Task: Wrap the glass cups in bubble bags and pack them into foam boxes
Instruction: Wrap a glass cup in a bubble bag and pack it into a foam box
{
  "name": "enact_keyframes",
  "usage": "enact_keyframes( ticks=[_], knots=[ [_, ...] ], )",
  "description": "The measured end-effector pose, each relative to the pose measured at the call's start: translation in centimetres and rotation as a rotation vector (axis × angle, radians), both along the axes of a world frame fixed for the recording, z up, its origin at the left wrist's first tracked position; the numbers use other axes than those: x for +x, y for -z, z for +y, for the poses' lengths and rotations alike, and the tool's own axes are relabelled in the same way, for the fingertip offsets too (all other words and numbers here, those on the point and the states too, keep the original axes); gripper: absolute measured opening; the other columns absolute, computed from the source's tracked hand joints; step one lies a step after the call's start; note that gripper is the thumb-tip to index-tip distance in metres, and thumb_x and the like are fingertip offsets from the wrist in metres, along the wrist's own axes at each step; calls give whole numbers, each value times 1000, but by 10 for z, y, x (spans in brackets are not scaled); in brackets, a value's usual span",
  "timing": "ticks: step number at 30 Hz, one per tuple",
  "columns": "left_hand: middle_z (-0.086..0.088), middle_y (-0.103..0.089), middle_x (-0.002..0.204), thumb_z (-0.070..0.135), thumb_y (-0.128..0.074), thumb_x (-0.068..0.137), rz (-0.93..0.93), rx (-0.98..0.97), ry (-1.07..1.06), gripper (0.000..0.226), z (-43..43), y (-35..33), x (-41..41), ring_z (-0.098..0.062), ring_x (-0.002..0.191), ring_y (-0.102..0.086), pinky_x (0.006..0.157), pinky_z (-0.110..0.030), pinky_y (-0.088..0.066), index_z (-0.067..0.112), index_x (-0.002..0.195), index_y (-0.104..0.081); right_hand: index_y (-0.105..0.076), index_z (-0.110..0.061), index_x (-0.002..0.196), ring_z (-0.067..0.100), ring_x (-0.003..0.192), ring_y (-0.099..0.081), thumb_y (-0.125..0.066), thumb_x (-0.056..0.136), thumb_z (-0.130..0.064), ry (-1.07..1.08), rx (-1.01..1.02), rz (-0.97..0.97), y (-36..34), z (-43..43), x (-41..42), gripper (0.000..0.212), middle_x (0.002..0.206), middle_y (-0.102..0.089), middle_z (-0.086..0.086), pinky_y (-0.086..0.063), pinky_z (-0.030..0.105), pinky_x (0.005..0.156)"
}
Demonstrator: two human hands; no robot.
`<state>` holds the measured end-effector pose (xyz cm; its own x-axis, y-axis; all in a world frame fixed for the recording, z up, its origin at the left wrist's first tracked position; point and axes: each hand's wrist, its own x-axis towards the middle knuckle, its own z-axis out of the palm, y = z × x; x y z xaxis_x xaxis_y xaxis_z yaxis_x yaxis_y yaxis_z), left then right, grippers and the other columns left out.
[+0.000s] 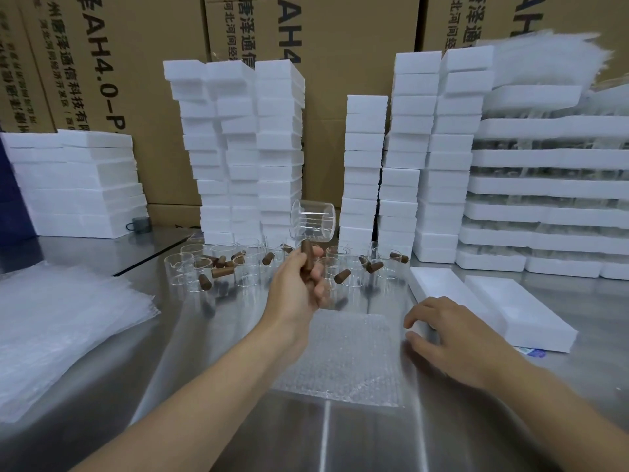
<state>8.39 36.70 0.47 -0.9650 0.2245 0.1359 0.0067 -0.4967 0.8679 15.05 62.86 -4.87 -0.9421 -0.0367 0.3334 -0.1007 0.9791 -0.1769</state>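
Note:
My left hand (299, 279) grips the brown wooden handle of a clear glass cup (313, 221) and holds it raised, tipped on its side, above the table. Behind it several more glass cups with wooden handles (248, 267) stand grouped on the steel table. A bubble bag (343, 356) lies flat in front of me. My right hand (442, 332) hovers with curled fingers at the bag's right edge; whether it touches the bag I cannot tell. Two open foam boxes (503, 311) lie to the right.
A pile of bubble bags (58, 332) sits at the left. Tall stacks of white foam boxes (238, 148) and foam trays (551, 199) line the back, with cardboard cartons (102, 63) behind. A small dark cup (139, 224) stands at the back left.

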Motion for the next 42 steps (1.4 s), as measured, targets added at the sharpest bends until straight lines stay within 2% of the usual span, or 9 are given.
enact_keyframes(
  ticks=[6,9,15,21,28,33,36,39,42],
  knots=[
    [8,-21,53,29,-40,107,-164,151,219,41,-6,-7,-4,-10,45,-23,54,-26,-24,23,67,-46,-64,-43,113,3,114,-52,-54,98,-54,10,-2,-19,0,2,1,21,122,-55,-26,-48,32,101],
    [9,-20,50,36,-54,87,-204,260,388,31,-7,-8,2,-9,44,-22,60,-28,-18,25,61,-42,-64,-43,112,1,113,-51,-54,98,-54,7,-1,-25,0,1,0,20,121,-55,-27,-49,31,100],
    [9,-23,45,43,-52,89,-174,259,506,36,-8,-6,6,-11,48,-11,60,-29,-14,23,60,-44,-63,-44,112,-1,113,-49,-53,99,-54,8,4,-28,1,0,0,19,117,-54,-29,-50,34,98],
    [9,-24,51,42,-52,99,-161,224,467,42,-7,-6,5,-8,44,-23,54,-24,-23,22,61,-52,-63,-44,110,1,113,-50,-53,98,-55,5,1,-31,0,-1,1,19,117,-54,-29,-51,36,97],
    [7,-32,67,48,-42,113,-146,61,392,39,-4,-3,3,-7,51,-33,51,-20,-33,19,93,-59,-59,-47,120,2,116,-52,-52,98,-53,-19,-13,-9,-1,-3,4,24,125,-57,-27,-49,35,101],
    [7,-34,68,42,-42,114,-101,-83,398,32,0,0,6,-8,52,-34,52,-21,-33,18,99,-57,-39,-59,141,-8,115,-54,-46,94,-69,-64,-195,150,-8,-20,10,49,120,-55,-36,-52,28,97],
    [6,-33,69,40,-42,114,-63,-180,439,32,1,0,11,-10,54,-34,56,-23,-34,19,97,-57,-30,-63,148,-5,116,-57,-60,91,-68,-126,-404,291,-16,-37,11,65,125,-55,-35,-50,21,90],
    [5,-33,69,40,-40,114,-42,-252,482,32,5,2,17,-11,56,-34,60,-26,-34,18,96,-57,-31,-61,149,-2,116,-62,-71,83,-65,-200,-584,378,-23,-53,13,77,129,-56,-35,-51,21,88],
    [5,-32,66,39,-41,113,-28,-311,493,33,8,4,19,-11,54,-35,60,-26,-34,19,93,-56,-41,-56,139,1,109,-66,-76,79,-62,-201,-638,465,-26,-64,17,70,123,-62,-30,-52,23,86]
  ],
)
